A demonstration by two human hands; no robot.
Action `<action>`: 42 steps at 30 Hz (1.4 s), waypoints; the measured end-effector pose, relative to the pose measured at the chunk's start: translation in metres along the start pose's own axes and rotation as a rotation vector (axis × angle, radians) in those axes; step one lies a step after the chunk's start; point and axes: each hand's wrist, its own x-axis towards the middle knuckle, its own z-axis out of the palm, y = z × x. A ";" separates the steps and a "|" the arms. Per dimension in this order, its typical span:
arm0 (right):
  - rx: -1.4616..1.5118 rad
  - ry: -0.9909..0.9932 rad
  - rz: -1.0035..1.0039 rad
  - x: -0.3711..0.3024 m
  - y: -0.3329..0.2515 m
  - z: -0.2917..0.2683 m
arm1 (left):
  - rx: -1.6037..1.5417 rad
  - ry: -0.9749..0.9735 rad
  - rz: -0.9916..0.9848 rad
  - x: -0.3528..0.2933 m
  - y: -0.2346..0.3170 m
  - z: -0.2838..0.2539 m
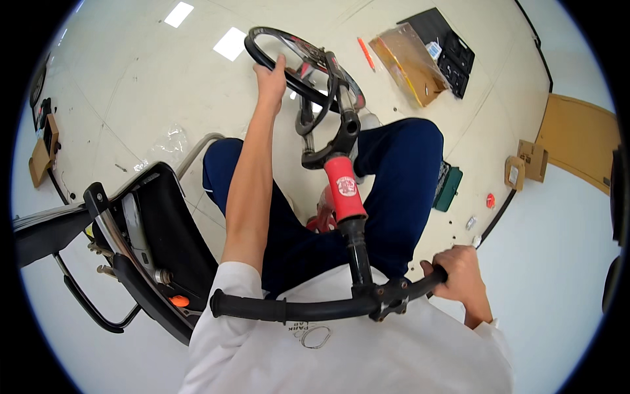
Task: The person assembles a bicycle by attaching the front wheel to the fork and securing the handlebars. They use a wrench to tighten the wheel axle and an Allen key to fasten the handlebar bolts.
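My left hand (269, 82) is closed on the black tyre of the wheel (303, 89), its thumb on the near side and its fingers mostly hidden; it sits beyond and to the left of the red head tube (344, 187), my landmark here. My right hand (459, 272) is clenched round the right end of the black handlebar (328, 309), nearer my body than the head tube and to its right. The bar's left end lies in front of my white sleeve, with nothing gripping it.

The stem (357, 256) joins the bar to the near end of the head tube; the black fork (338, 141) runs from its far end to the wheel. My knees, in dark blue trousers, stand on either side of it.

Farther out, a black chair (177, 230) is left of the head tube. To its right, a green case (447, 188) lies on the floor (485, 131). Beyond it and to the right are a see-through box (407, 62) and an open black tool case (459, 56).
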 end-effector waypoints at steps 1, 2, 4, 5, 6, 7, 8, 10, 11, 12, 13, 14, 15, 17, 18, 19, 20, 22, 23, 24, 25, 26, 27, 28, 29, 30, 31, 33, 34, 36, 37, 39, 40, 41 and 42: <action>-0.022 -0.003 0.012 0.000 -0.006 -0.005 | 0.012 -0.023 -0.050 -0.015 0.011 0.008; -0.024 -0.016 0.006 0.000 -0.007 -0.008 | 0.102 -0.106 -0.153 -0.020 0.026 0.011; -0.050 -0.120 0.005 0.000 -0.016 -0.020 | 0.180 -0.171 -0.037 -0.010 0.029 0.008; -0.065 -0.182 0.008 0.000 -0.022 -0.027 | 0.215 -0.202 0.012 -0.007 0.028 0.007; -0.064 -0.202 0.002 0.003 -0.025 -0.034 | 0.220 -0.242 0.008 -0.003 0.029 0.009; -0.073 -0.216 -0.008 0.004 -0.027 -0.036 | 0.331 -0.288 -0.008 -0.005 0.045 0.014; -0.083 -0.231 -0.016 0.004 -0.030 -0.038 | 0.347 -0.247 -0.003 -0.003 0.036 0.018; -0.081 -0.192 -0.017 0.002 -0.031 -0.032 | 0.334 -0.217 0.005 -0.003 0.032 0.022; -0.067 -0.138 -0.013 0.000 -0.027 -0.025 | 0.305 -0.227 0.008 -0.006 0.033 0.020; -0.055 -0.085 -0.010 -0.001 -0.025 -0.020 | 0.276 -0.236 0.010 -0.008 0.034 0.017; -0.077 -0.070 -0.004 -0.002 -0.025 -0.019 | 0.231 -0.268 0.003 -0.014 0.034 0.013; -0.099 -0.055 0.000 0.000 -0.025 -0.019 | 0.186 -0.298 -0.005 -0.022 0.033 0.007; -0.134 -0.042 0.003 0.004 -0.028 -0.023 | 0.128 -0.325 -0.010 -0.023 0.033 0.004; -0.159 -0.044 0.002 0.003 -0.029 -0.024 | 0.059 -0.287 -0.018 -0.025 0.029 0.006; -0.169 -0.046 0.014 0.002 -0.029 -0.023 | 0.047 -0.296 -0.010 -0.023 0.029 0.007; -0.165 -0.054 0.015 0.003 -0.025 -0.021 | 0.050 -0.296 -0.005 -0.024 0.031 0.004; -0.164 -0.049 0.006 0.004 -0.022 -0.020 | 0.052 -0.322 -0.002 -0.025 0.034 0.000; -0.160 -0.032 -0.007 0.005 -0.017 -0.019 | 0.077 -0.262 0.020 -0.038 0.036 -0.004; -0.170 -0.038 -0.009 0.006 -0.015 -0.019 | 0.090 -0.238 0.033 -0.045 0.038 -0.003; -0.181 -0.044 -0.009 0.007 -0.013 -0.020 | 0.121 -0.208 0.097 -0.049 0.033 -0.002; -0.188 -0.044 -0.016 0.008 -0.011 -0.020 | 0.094 -0.191 0.087 -0.050 0.027 -0.004; -0.185 -0.041 -0.018 0.009 -0.010 -0.021 | 0.060 -0.179 0.072 -0.052 0.021 -0.003; -0.182 -0.038 -0.019 0.009 -0.010 -0.021 | 0.026 -0.168 0.056 -0.051 0.016 -0.003; -0.182 -0.033 -0.019 0.010 -0.008 -0.022 | -0.073 -0.228 -0.071 -0.050 0.017 -0.003; -0.178 -0.049 -0.010 0.009 -0.008 -0.023 | -0.038 -0.195 -0.041 -0.050 0.016 0.002; -0.175 -0.066 0.000 0.009 -0.010 -0.024 | -0.003 -0.162 -0.012 -0.051 0.016 0.007; -0.176 -0.089 0.007 0.009 -0.011 -0.024 | 0.027 -0.123 0.014 -0.051 0.010 0.009; -0.166 -0.127 -0.025 0.012 -0.009 -0.025 | 0.051 -0.120 0.088 -0.035 0.002 0.009; -0.157 -0.151 -0.023 0.013 -0.008 -0.023 | 0.030 -0.163 0.053 -0.032 0.004 0.011; -0.157 -0.226 -0.002 0.015 -0.006 -0.026 | 0.017 -0.223 0.030 -0.028 0.005 0.008; -0.145 -0.260 0.017 0.014 -0.006 -0.027 | 0.074 -0.319 -0.092 -0.036 0.019 0.006; -0.191 -0.255 0.001 0.016 -0.007 -0.033 | 0.125 -0.467 -0.292 -0.040 0.047 -0.006; -0.204 -0.234 -0.021 0.018 -0.009 -0.036 | 0.212 -0.512 -0.251 -0.034 0.048 -0.023; -0.209 -0.215 -0.038 0.020 -0.009 -0.036 | 0.244 -0.522 -0.330 -0.029 0.057 -0.032; -0.255 -0.199 -0.056 0.023 -0.010 -0.039 | 0.276 -0.533 -0.410 -0.023 0.067 -0.038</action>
